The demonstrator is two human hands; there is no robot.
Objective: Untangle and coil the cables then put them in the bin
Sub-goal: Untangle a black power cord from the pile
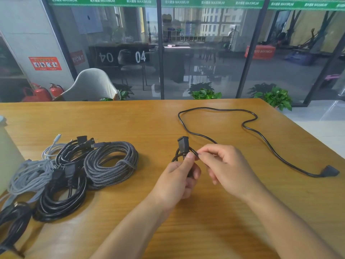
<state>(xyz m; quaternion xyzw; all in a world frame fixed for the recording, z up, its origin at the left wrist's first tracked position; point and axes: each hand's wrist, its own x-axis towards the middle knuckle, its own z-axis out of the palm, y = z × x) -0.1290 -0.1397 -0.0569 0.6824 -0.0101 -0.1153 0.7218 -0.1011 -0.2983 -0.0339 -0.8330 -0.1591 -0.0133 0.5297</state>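
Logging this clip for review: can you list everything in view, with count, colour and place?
Thin black power cable: one, black, mostly uncoiled across the table's right side, near end in both hands.
Braided grey-black cable coil: one, left of centre.
Glossy black cable coils: several, exact count unclear, left side.
Light grey cable bundle: one tangle, far left.
White cable: one, behind the pile.
Wooden table: one, tan.
Pale container: one, left edge, partly cut off.
Potted green plants: several, beyond the table.
Left hand: grips the cable's first loops.
Right hand: pinches the cable.
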